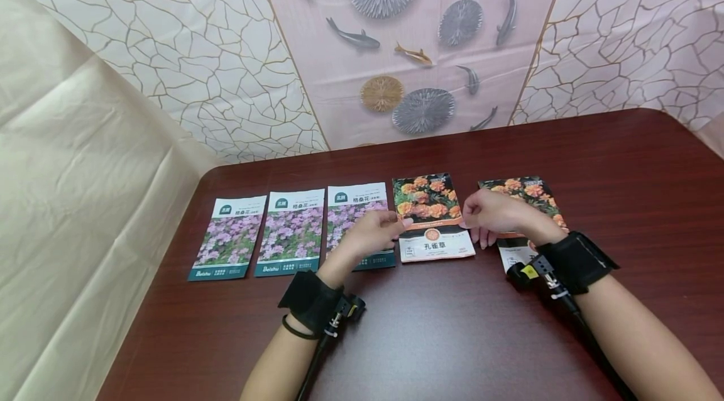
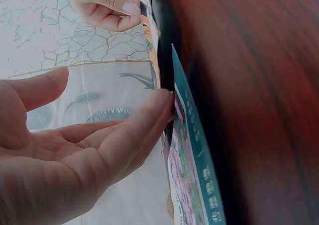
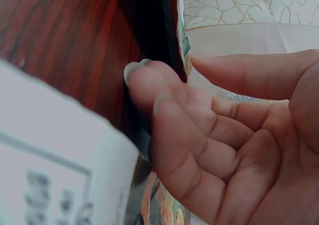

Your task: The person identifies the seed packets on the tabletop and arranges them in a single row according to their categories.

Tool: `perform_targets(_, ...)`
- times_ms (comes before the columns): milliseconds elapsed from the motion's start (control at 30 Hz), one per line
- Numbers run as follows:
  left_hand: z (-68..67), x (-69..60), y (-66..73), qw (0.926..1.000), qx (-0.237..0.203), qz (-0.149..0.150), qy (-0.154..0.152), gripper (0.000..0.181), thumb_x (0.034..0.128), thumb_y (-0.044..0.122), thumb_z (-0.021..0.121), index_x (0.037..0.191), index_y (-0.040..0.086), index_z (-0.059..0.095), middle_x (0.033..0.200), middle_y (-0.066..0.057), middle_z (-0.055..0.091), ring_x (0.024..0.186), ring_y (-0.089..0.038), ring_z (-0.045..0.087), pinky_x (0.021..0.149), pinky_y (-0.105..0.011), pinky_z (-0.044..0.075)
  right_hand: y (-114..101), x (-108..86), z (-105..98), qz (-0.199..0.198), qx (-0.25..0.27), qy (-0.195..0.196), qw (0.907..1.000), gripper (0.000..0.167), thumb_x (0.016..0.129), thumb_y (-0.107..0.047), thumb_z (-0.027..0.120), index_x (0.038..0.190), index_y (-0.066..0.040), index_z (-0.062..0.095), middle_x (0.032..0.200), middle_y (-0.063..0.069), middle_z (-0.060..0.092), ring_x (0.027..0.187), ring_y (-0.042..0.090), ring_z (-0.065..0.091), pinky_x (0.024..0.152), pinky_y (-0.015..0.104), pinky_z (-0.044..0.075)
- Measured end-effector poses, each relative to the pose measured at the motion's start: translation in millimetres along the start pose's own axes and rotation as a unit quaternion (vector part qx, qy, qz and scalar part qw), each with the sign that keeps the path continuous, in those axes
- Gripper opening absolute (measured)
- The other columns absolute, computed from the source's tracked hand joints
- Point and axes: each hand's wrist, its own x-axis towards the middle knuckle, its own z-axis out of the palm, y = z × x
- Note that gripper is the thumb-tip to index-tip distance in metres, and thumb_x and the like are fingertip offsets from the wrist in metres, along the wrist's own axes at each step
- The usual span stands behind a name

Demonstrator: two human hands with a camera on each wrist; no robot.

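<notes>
The middle marigold seed packet [image 1: 432,247], with orange flowers and a white lower band, lies between both hands. My left hand [image 1: 370,236] reaches over the right part of a purple-flower seed packet [image 1: 345,222]. In the left wrist view its fingers [image 2: 159,98] touch the marigold packet's left edge, while the thumb [image 2: 52,88] stays apart. My right hand [image 1: 494,214] pinches the marigold packet's right edge, thumb [image 3: 219,70] in front and fingertips behind. Beneath that hand lies a second marigold packet [image 1: 534,190], partly hidden by the hand and wrist.
Two more purple-flower packets [image 1: 229,241] [image 1: 290,234] lie in the row on the left. The dark red wooden table [image 1: 430,338] ends at a patterned cloth backdrop [image 1: 317,93]. Pale cloth [image 1: 68,200] hangs at the left. Both wrists wear black camera straps [image 1: 311,300].
</notes>
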Motion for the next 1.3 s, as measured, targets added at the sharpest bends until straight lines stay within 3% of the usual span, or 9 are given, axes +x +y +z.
perform_targets(167, 1.4, -1.6, 0.6, 0.999, 0.043, 0.005, 0.007, 0.055, 0.093, 0.036, 0.052, 0.132, -0.002, 0.045, 0.124, -0.017, 0.054, 0.092, -0.021, 0.063, 0.082, -0.034, 0.05, 0.8, -0.2, -0.1, 0.001, 0.005, 0.001, 1.0, 0.014, 0.093, -0.004, 0.049, 0.089, 0.007, 0.056, 0.065, 0.011, 0.058, 0.051, 0.02, 0.058, 0.05, 0.035, 0.051)
perform_targets(467, 1.6, -3.5, 1.7, 0.9984, 0.056, 0.005, 0.011, 0.054, 0.0933, 0.036, 0.051, 0.132, -0.001, 0.045, 0.123, -0.017, 0.054, 0.093, -0.023, 0.063, 0.085, -0.038, 0.047, -1.1, -0.5, -0.6, 0.013, -0.009, 0.002, 0.9999, 0.02, 0.094, -0.01, 0.049, 0.088, 0.006, 0.059, 0.065, 0.011, 0.059, 0.053, 0.021, 0.059, 0.052, 0.035, 0.052)
perform_targets(967, 0.9, -7.3, 5.7, 0.9953, 0.093, 0.017, 0.022, 0.054, 0.0931, 0.038, 0.051, 0.131, 0.0, 0.047, 0.127, -0.014, 0.053, 0.115, -0.025, 0.05, 0.092, -0.04, 0.042, -5.0, -5.4, -4.5, 0.011, -0.019, 0.01, 0.9997, 0.023, 0.093, -0.009, 0.047, 0.096, 0.01, 0.06, 0.066, 0.011, 0.06, 0.056, 0.023, 0.061, 0.054, 0.036, 0.053)
perform_targets(1100, 1.8, -8.2, 6.5, 0.9947, 0.092, 0.036, 0.026, 0.052, 0.0929, 0.036, 0.052, 0.132, 0.002, 0.047, 0.126, -0.012, 0.054, 0.116, -0.023, 0.05, 0.093, -0.039, 0.042, -6.4, -11.4, -11.9, -0.002, -0.015, 0.026, 0.9996, 0.025, 0.093, -0.01, 0.048, 0.1, 0.012, 0.059, 0.066, 0.011, 0.061, 0.057, 0.026, 0.062, 0.055, 0.037, 0.054)
perform_targets(1300, 8.6, -9.4, 9.0, 0.9921, 0.065, 0.104, 0.027, 0.048, 0.0927, 0.032, 0.054, 0.13, 0.003, 0.048, 0.124, -0.01, 0.056, 0.111, -0.02, 0.053, 0.088, -0.034, 0.046, -7.9, -23.0, -28.0, 0.001, -0.006, 0.055, 0.9985, 0.029, 0.094, -0.014, 0.049, 0.106, 0.012, 0.055, 0.069, 0.013, 0.061, 0.058, 0.027, 0.061, 0.054, 0.038, 0.053)
